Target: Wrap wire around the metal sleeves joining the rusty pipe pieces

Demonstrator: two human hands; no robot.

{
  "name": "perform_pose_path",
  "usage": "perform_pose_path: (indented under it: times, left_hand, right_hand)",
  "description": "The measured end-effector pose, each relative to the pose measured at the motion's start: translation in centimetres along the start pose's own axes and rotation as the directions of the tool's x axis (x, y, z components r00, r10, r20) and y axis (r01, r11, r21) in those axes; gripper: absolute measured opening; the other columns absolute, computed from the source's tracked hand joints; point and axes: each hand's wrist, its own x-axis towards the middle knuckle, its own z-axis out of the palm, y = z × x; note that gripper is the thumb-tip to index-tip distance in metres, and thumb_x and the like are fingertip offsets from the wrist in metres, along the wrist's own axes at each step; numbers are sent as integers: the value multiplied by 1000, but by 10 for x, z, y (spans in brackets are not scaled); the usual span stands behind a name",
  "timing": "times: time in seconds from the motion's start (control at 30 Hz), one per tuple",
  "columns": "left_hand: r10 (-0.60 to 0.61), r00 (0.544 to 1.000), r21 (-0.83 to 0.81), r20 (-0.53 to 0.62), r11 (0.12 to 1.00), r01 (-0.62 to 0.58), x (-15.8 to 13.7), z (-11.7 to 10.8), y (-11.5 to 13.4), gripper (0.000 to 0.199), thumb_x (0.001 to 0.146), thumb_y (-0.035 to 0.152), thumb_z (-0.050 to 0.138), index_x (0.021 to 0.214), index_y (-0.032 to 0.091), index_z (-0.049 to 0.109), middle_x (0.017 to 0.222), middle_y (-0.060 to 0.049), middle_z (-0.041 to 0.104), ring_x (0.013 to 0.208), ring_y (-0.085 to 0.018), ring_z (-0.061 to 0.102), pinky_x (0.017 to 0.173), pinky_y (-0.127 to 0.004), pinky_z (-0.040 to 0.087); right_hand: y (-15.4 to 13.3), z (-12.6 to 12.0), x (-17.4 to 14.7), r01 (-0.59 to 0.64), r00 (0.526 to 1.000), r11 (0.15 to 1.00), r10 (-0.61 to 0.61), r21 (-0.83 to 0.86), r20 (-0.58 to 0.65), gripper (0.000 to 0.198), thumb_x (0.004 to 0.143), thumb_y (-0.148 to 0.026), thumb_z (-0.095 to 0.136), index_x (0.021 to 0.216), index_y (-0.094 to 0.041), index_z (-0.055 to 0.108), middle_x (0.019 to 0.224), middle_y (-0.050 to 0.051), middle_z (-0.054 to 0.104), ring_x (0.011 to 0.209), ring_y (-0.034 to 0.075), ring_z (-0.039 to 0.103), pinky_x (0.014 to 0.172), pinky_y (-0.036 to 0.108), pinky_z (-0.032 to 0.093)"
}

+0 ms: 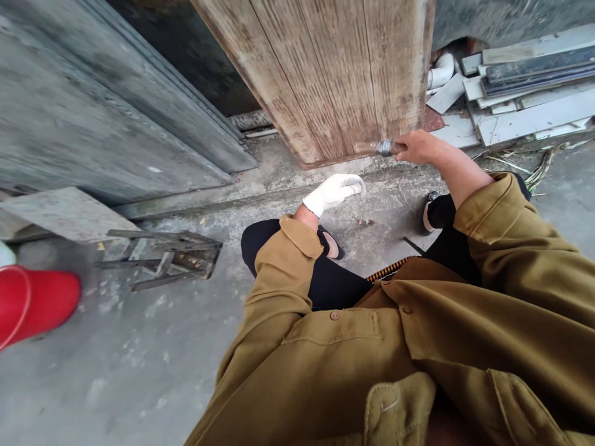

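My bare right hand (418, 147) is closed around the handle of a paintbrush (383, 147) with a silvery band below its bristles. The bristle end points left and lies against the lower edge of a brown wooden panel (325, 74), as far as I can tell. The panel leans upright and has streaky grain with dark seams between its boards. My left hand (333, 192) wears a white glove and hangs above the ground in front of the panel. Its fingers curl together, and whatever they hold, if anything, is hidden.
A small wooden stool (186, 260) lies on its side to the left, near a red bucket (37, 303). Grey boards (116, 99) lean at the upper left. White and dark planks (534, 80) are stacked at the right, beside a white pipe (441, 71).
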Motion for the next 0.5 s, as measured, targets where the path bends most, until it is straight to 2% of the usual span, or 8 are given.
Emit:
perform_pose_path:
  times: [0.07,0.1,0.17,0.23,0.3,0.37,0.43,0.5]
  left_hand:
    - [15,999,-7,-52,1000,-16,-2,-4,1,24,89,35,67,83,12,72,81,-7,71,63,-10,53,59,-23,42]
    - [16,996,-12,-83,1000,-17,-2,-4,1,23,88,34,66,82,12,72,82,-7,72,63,-10,53,60,-24,43]
    - [9,989,-21,-145,1000,-12,-2,-5,0,20,88,31,65,82,12,71,82,-8,72,63,-10,54,60,-24,44]
    - [-1,981,-38,-193,999,-7,-1,-6,-4,19,88,31,66,82,13,70,82,-8,72,64,-11,55,59,-23,44]
    - [-2,972,-59,-237,998,-12,3,-7,-10,21,89,33,67,83,13,69,82,-7,73,66,-11,57,59,-22,45]
    - [-8,959,-70,-282,997,-12,8,-8,-18,24,90,36,70,82,14,67,80,-6,71,65,-11,57,59,-22,44]
    - [-23,949,-75,-315,997,-1,12,-6,-25,27,92,38,70,81,14,65,76,-5,68,61,-10,53,56,-22,42]
    - [-38,963,-65,-267,998,21,14,-2,-29,28,93,39,68,80,14,66,70,-3,64,57,-9,49,54,-22,39]
  right_hand:
    - [-6,0,-4,77,970,996,-64,-46,234,22,88,-26,74,107,-14,75,103,12,73,100,26,67,87,36,48]
    - [-10,1,-6,123,922,992,-105,-25,373,22,87,-27,75,106,-15,76,98,10,73,94,24,67,85,35,48]
    - [-16,2,-10,195,761,975,-220,109,610,24,86,-33,77,103,-15,75,86,5,69,81,18,63,80,32,48]
    - [-19,1,-13,231,601,923,-383,307,701,32,84,-42,80,99,-15,72,81,2,65,75,15,59,76,29,48]
    - [-20,-3,-16,263,541,838,-538,478,646,41,81,-51,82,96,-15,69,80,1,62,74,13,57,73,27,46]
    - [-18,-9,-19,303,598,765,-617,568,512,44,82,-56,80,94,-16,66,77,0,59,73,12,54,71,26,44]
    - [-17,-13,-21,323,736,724,-597,610,319,44,85,-58,77,92,-17,64,74,0,57,72,12,52,70,25,42]
    - [-17,-13,-21,310,873,692,-479,652,94,42,91,-59,72,96,-18,64,75,1,57,74,13,52,70,27,44]
